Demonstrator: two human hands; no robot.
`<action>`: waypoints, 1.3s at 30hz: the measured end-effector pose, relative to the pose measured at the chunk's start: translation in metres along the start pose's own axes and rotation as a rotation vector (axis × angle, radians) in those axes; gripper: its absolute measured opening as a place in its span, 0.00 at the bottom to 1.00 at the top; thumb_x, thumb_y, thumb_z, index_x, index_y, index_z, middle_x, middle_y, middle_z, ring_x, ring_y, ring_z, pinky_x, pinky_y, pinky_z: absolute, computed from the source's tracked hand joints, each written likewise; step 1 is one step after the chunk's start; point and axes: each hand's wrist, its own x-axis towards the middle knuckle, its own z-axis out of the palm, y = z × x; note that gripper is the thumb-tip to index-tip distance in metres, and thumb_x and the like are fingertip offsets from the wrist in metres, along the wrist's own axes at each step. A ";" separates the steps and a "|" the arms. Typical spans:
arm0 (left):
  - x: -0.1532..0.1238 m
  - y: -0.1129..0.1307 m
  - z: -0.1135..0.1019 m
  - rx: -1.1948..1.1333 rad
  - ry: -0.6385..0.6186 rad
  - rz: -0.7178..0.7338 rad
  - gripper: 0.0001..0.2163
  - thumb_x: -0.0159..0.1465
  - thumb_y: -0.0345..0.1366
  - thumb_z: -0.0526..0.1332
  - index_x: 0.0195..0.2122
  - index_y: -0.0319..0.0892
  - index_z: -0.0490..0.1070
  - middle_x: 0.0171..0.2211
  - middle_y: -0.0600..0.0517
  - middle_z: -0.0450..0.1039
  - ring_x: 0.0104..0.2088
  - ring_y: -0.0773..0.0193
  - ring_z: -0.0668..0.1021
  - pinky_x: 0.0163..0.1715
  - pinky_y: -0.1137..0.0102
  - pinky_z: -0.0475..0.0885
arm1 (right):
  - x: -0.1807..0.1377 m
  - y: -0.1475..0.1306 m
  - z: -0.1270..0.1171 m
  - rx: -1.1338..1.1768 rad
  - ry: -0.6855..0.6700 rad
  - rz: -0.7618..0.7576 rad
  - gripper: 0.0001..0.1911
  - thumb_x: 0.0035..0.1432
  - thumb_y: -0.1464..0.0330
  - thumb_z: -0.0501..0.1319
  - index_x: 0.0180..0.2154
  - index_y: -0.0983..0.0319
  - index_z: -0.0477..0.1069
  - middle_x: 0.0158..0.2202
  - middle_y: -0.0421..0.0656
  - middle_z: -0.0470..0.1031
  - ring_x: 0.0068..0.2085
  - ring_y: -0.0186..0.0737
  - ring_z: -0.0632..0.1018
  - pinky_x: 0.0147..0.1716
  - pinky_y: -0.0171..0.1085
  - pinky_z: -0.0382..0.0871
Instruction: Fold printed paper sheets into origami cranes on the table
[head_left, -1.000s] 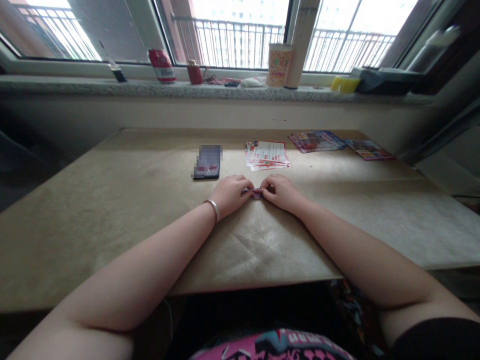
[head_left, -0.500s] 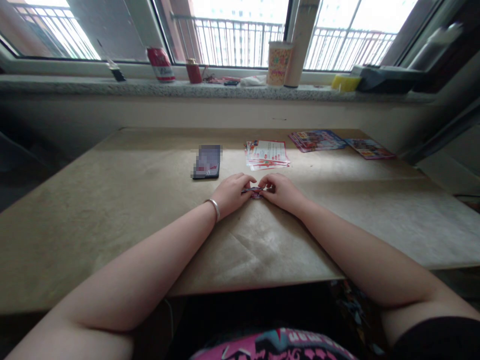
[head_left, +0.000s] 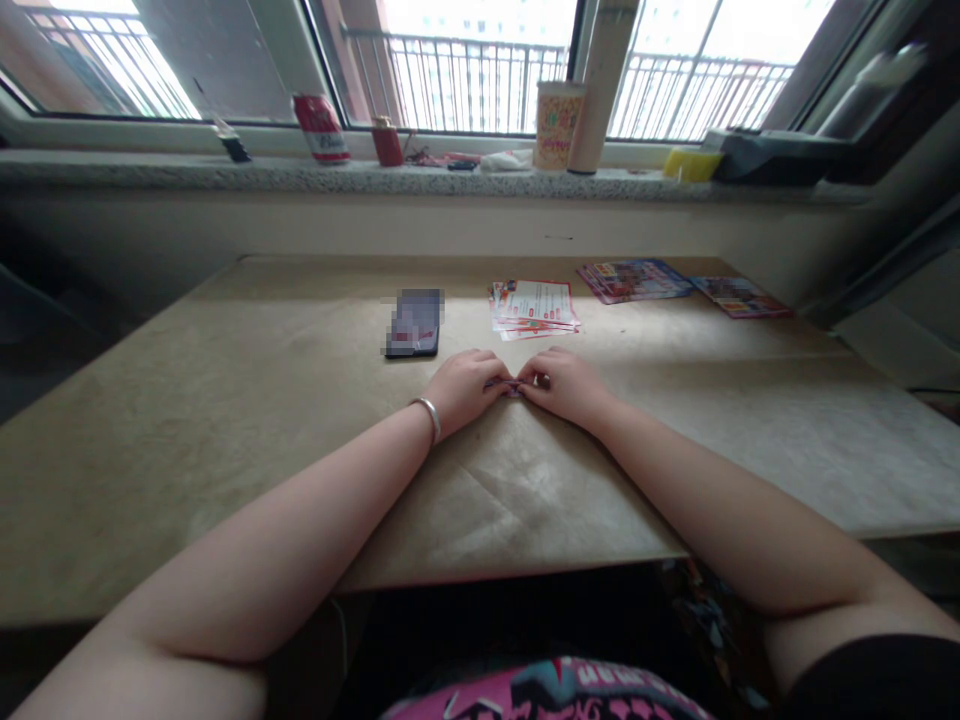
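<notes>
Small, multicoloured paper-like piece (head_left: 515,390), pinched from both sides
The bare left hand (head_left: 466,386), a silver bangle (head_left: 431,416) at its wrist, and bare right hand (head_left: 566,386) clamp it, fingertips close together.

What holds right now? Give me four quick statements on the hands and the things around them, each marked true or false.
1. The left hand and right hand both hold the small patterned piece. True.
2. The silver bracelet is on the right wrist. False: the silver bracelet is on the left.
3. The dark flat device lies left of the white-topped sheets. True.
4. The red-and-white can stands on the table. False: it stands on the windowsill.
</notes>
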 end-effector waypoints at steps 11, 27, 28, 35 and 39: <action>0.003 0.002 0.001 0.020 0.014 0.028 0.06 0.62 0.37 0.63 0.32 0.41 0.76 0.32 0.50 0.76 0.36 0.60 0.75 0.38 0.68 0.69 | 0.002 -0.009 -0.007 -0.156 -0.058 -0.033 0.07 0.59 0.66 0.60 0.29 0.60 0.72 0.32 0.43 0.76 0.38 0.42 0.72 0.36 0.38 0.62; 0.000 0.009 0.000 0.058 0.218 -0.017 0.03 0.63 0.33 0.59 0.34 0.41 0.70 0.33 0.50 0.71 0.35 0.60 0.72 0.37 0.67 0.67 | 0.000 -0.006 -0.004 0.076 0.034 0.120 0.12 0.52 0.59 0.65 0.29 0.60 0.67 0.28 0.40 0.71 0.32 0.38 0.70 0.31 0.36 0.62; 0.000 0.008 0.001 0.022 0.233 -0.037 0.02 0.62 0.33 0.59 0.35 0.41 0.69 0.33 0.50 0.70 0.35 0.62 0.72 0.36 0.68 0.68 | 0.000 -0.007 -0.004 0.092 0.043 0.124 0.12 0.52 0.60 0.64 0.29 0.60 0.67 0.28 0.40 0.72 0.31 0.38 0.71 0.31 0.36 0.62; 0.000 0.005 0.005 -0.144 0.272 -0.050 0.04 0.59 0.28 0.60 0.34 0.42 0.65 0.33 0.52 0.68 0.33 0.65 0.72 0.35 0.71 0.70 | -0.001 -0.010 -0.004 0.217 0.185 0.051 0.07 0.55 0.63 0.63 0.33 0.60 0.71 0.32 0.41 0.76 0.36 0.39 0.74 0.35 0.37 0.67; 0.000 0.005 0.006 -0.218 0.331 -0.026 0.05 0.60 0.29 0.61 0.34 0.42 0.65 0.33 0.53 0.69 0.34 0.66 0.73 0.36 0.71 0.71 | -0.002 -0.010 -0.004 0.219 0.285 -0.009 0.06 0.56 0.64 0.64 0.31 0.59 0.71 0.32 0.41 0.76 0.36 0.39 0.75 0.38 0.39 0.68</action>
